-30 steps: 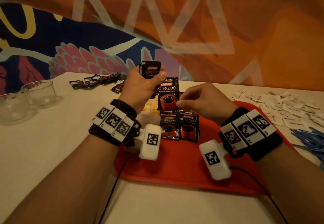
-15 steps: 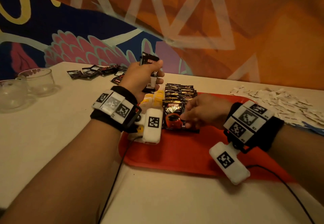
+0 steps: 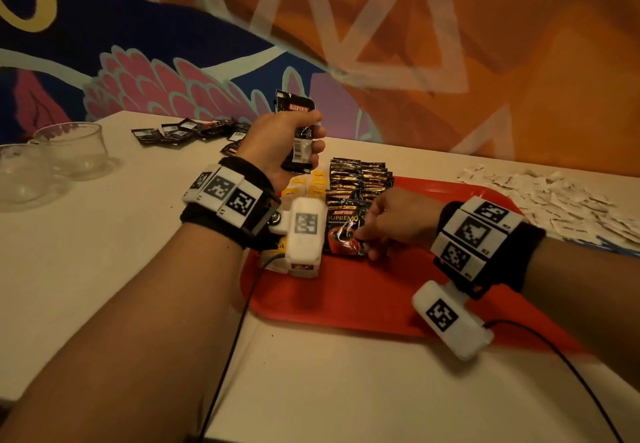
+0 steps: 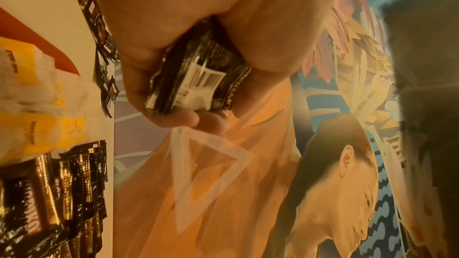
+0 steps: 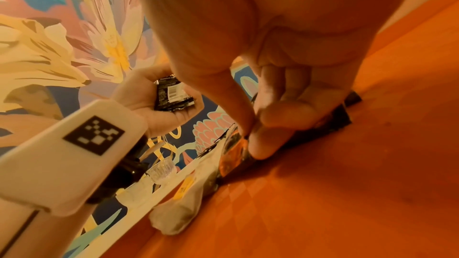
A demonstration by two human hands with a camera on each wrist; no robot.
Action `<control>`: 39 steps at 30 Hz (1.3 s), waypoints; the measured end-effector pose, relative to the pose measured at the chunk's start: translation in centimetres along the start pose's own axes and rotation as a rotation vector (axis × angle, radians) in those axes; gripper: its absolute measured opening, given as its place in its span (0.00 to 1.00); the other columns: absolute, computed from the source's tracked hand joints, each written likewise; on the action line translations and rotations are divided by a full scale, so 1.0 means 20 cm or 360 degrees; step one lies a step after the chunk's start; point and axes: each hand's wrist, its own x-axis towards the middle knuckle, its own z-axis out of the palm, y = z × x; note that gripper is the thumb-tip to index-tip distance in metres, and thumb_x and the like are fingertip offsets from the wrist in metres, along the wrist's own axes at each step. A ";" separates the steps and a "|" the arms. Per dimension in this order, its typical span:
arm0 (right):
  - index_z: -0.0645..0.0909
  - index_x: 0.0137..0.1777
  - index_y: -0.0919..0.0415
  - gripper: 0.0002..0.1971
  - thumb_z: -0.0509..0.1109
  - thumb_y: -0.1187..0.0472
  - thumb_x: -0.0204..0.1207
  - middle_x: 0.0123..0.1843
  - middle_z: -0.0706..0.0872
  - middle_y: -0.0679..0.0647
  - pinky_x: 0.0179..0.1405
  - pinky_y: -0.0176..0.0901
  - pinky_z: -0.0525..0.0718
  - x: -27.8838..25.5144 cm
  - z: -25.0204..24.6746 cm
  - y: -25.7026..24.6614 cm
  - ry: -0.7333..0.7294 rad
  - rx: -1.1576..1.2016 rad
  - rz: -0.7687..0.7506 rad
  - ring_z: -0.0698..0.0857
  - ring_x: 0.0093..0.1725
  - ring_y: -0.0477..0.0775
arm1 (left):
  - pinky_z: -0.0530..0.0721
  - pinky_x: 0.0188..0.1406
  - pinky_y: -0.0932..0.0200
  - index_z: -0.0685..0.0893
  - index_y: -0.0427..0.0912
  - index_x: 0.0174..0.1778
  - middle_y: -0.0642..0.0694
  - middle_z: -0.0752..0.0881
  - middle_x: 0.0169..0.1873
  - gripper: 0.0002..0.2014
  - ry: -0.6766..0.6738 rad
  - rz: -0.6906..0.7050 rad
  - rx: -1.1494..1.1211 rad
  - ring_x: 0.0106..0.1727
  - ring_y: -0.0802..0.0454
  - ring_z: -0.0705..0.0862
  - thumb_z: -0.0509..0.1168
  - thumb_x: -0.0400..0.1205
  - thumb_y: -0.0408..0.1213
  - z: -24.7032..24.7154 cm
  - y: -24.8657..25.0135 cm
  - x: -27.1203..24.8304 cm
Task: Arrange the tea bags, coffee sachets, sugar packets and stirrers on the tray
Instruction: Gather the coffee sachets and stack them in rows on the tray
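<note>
My left hand [image 3: 294, 141] is raised above the table's far side and grips a small stack of black coffee sachets [image 3: 298, 131], also visible in the left wrist view as the held sachets [image 4: 198, 79]. My right hand [image 3: 367, 238] is low over the red tray [image 3: 346, 297] and pinches the near edge of a black Kopiko sachet [image 3: 341, 231] lying at the front of a row of coffee sachets [image 3: 360, 179]. In the right wrist view its fingertips [image 5: 263, 144] press on that sachet [image 5: 236, 154]. Yellow-tagged tea bags [image 3: 304, 183] lie left of the row.
More loose coffee sachets [image 3: 183, 131] lie on the table at the far left. Two glass bowls [image 3: 52, 162] stand at the left edge. A heap of white sugar packets [image 3: 554, 200] spreads right of the tray, with blue stirrers [image 3: 620, 245] at its near edge.
My right hand has come down from mid-air and brought a sachet to the front of the row on the tray. My left hand has lifted slightly, still holding its stack.
</note>
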 end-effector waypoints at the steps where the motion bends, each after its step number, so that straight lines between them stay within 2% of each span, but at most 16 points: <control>1: 0.83 0.41 0.63 0.08 0.72 0.62 0.81 0.43 0.93 0.62 0.33 0.39 0.84 0.00 0.00 0.00 0.0001 -0.0018 -0.0005 0.90 0.39 0.52 | 0.80 0.28 0.61 0.82 0.40 0.55 0.47 0.85 0.34 0.06 -0.0001 -0.0004 -0.0004 0.30 0.54 0.82 0.66 0.85 0.35 0.00 0.00 0.00; 6: 0.82 0.40 0.63 0.08 0.71 0.62 0.81 0.40 0.93 0.59 0.28 0.37 0.82 0.00 0.01 -0.02 -0.0003 -0.0106 0.0002 0.89 0.31 0.48 | 0.80 0.28 0.61 0.82 0.40 0.55 0.47 0.85 0.34 0.05 -0.0002 -0.0004 0.0003 0.30 0.54 0.82 0.66 0.85 0.34 0.00 0.00 0.00; 10: 0.82 0.42 0.63 0.08 0.71 0.61 0.82 0.42 0.93 0.59 0.31 0.36 0.83 -0.01 0.01 -0.03 0.0000 -0.0196 -0.0013 0.89 0.33 0.48 | 0.80 0.28 0.61 0.81 0.40 0.56 0.47 0.85 0.34 0.06 -0.0003 -0.0006 0.0000 0.30 0.54 0.82 0.66 0.84 0.34 0.00 0.00 0.00; 18: 0.82 0.45 0.64 0.08 0.70 0.59 0.83 0.41 0.93 0.57 0.29 0.35 0.84 -0.01 0.01 -0.04 -0.0029 -0.0241 0.0004 0.90 0.34 0.49 | 0.79 0.27 0.61 0.81 0.38 0.58 0.46 0.85 0.34 0.08 -0.0009 -0.0048 -0.0050 0.30 0.53 0.82 0.65 0.84 0.34 0.01 0.01 -0.01; 21: 0.80 0.42 0.63 0.10 0.70 0.59 0.83 0.39 0.92 0.56 0.28 0.37 0.82 -0.01 -0.01 -0.03 -0.0018 -0.0212 -0.0004 0.89 0.34 0.50 | 0.79 0.30 0.61 0.79 0.37 0.55 0.44 0.84 0.35 0.07 -0.0059 -0.0080 -0.0098 0.31 0.52 0.82 0.60 0.84 0.35 0.01 0.01 -0.03; 24: 0.80 0.39 0.62 0.12 0.70 0.57 0.83 0.38 0.92 0.56 0.29 0.38 0.81 -0.01 -0.05 -0.03 0.0026 -0.0174 -0.0029 0.89 0.34 0.51 | 0.83 0.31 0.58 0.78 0.34 0.59 0.41 0.85 0.38 0.12 -0.0058 -0.0082 -0.0188 0.33 0.49 0.85 0.55 0.83 0.32 0.02 0.01 -0.04; 29: 0.79 0.45 0.62 0.09 0.71 0.57 0.82 0.34 0.91 0.55 0.27 0.39 0.78 -0.02 -0.18 -0.06 0.0148 0.0174 -0.0239 0.86 0.30 0.50 | 0.91 0.33 0.55 0.78 0.26 0.68 0.36 0.90 0.46 0.14 -0.0065 -0.0033 -0.0076 0.40 0.45 0.93 0.57 0.89 0.28 0.07 -0.01 -0.05; 32: 0.80 0.48 0.61 0.09 0.74 0.56 0.79 0.31 0.89 0.52 0.27 0.39 0.76 -0.01 -0.24 -0.08 0.0290 0.0402 -0.0400 0.84 0.27 0.46 | 0.92 0.38 0.48 0.81 0.28 0.65 0.36 0.91 0.44 0.12 -0.0064 0.0018 -0.0024 0.45 0.42 0.93 0.64 0.85 0.25 0.09 -0.03 -0.05; 34: 0.83 0.48 0.60 0.11 0.78 0.54 0.75 0.32 0.87 0.50 0.27 0.39 0.76 0.02 -0.25 -0.08 0.0407 0.0378 -0.0540 0.82 0.27 0.43 | 0.92 0.43 0.45 0.84 0.30 0.60 0.34 0.91 0.45 0.10 -0.0055 0.0054 0.0058 0.46 0.40 0.92 0.67 0.83 0.25 0.11 -0.05 -0.06; 37: 0.85 0.48 0.56 0.11 0.81 0.54 0.72 0.39 0.89 0.50 0.32 0.40 0.78 0.06 -0.23 -0.08 0.0552 0.0306 -0.0764 0.87 0.36 0.46 | 0.90 0.53 0.41 0.85 0.32 0.60 0.32 0.91 0.52 0.12 -0.0061 0.0135 0.0220 0.53 0.37 0.91 0.70 0.81 0.26 0.14 -0.10 -0.06; 39: 0.86 0.48 0.56 0.10 0.81 0.55 0.71 0.44 0.90 0.53 0.36 0.43 0.79 0.09 -0.21 -0.06 0.0615 0.0339 -0.0835 0.89 0.42 0.51 | 0.89 0.55 0.41 0.86 0.33 0.61 0.33 0.91 0.53 0.13 -0.0082 0.0163 0.0271 0.54 0.37 0.91 0.71 0.81 0.28 0.16 -0.12 -0.06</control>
